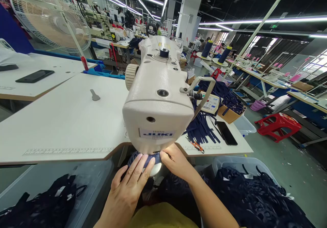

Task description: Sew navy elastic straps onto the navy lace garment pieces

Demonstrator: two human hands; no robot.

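A cream sewing machine (pixel 157 95) stands in front of me on a white table (pixel 63 119). Under its head lies a piece of dark navy fabric (pixel 135 157). My left hand (pixel 127 187) rests flat on that fabric, fingers stretched out together. My right hand (pixel 175 161) presses on the fabric just right of the needle area, fingers curled down onto it. The needle itself is hidden by the machine head.
Clear bins of navy fabric sit at lower left (pixel 51 194) and lower right (pixel 255 194). Navy strips (pixel 201 129), orange snips (pixel 197 146) and a black phone (pixel 227 133) lie right of the machine. A fan (pixel 51 20) stands far left; a red stool (pixel 278 124) is on the floor.
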